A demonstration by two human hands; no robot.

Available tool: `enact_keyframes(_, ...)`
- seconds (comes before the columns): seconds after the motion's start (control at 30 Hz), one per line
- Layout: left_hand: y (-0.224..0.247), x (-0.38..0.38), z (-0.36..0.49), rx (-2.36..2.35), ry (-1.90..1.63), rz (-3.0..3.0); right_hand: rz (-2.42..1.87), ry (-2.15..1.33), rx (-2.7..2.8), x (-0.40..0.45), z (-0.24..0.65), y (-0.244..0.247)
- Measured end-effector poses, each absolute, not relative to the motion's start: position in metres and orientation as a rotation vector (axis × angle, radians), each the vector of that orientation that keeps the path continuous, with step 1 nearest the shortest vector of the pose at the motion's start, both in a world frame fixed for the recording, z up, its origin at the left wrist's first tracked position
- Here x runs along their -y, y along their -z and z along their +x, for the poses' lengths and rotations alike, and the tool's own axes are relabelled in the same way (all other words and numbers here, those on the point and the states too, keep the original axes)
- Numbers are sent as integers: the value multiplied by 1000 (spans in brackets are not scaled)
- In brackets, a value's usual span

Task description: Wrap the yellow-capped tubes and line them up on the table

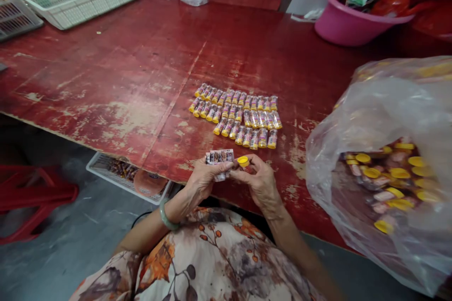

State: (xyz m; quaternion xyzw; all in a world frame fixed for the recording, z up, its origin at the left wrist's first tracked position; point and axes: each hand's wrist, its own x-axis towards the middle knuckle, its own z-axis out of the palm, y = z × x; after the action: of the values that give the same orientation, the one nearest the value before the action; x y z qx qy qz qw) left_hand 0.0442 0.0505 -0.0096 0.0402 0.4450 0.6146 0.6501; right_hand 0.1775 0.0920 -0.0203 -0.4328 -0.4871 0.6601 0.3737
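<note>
The left hand is curled around a strip of printed labels, its fingers closed on the strip's lower part. The right hand pinches a small yellow-capped bottle between thumb and fingers, which hide most of its body. Both hands sit close together just above the near edge of a worn red-painted table. A pale green bangle circles the left wrist, and a floral garment shows below the forearms. On the table, just beyond the hands, rows of small yellow-capped bottles lie side by side. Further right on the table, a clear plastic bag sags open around more yellow-capped bottles. Near the table's far right corner sits a pink plastic basin holding packets, while a white plastic crate and a grey basket stand at its far left. Below the table's near edge, a shallow white tray and a red plastic stool rest on the concrete floor.
</note>
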Motion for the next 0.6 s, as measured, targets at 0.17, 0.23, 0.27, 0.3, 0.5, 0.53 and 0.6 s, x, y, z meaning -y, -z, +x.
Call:
enact_keyframes(0.17,12,-47,39,-979,-1374,115,-1181,-1685,1155,-93,166,23)
enact_keyframes(0.23,14,-46,37,-1004,-1364,99,-1186,-1729,1145,-94,164,21)
enact_keyframes(0.27,14,-46,35,-1016,-1356,94,-1171,-1749,1149,-94,163,20)
enact_keyframes(0.3,14,-46,34,-1031,-1350,90,-1144,-1766,1150,-94,164,19)
enact_keyframes(0.5,10,-46,30,-1100,-1405,45,-1001,-1747,1145,-96,182,11)
enact_keyframes(0.53,10,-46,31,-1095,-1411,49,-1011,-1701,1184,-96,187,9)
enact_keyframes(0.6,11,-45,33,-1077,-1426,62,-1025,-1627,1249,-94,198,4)
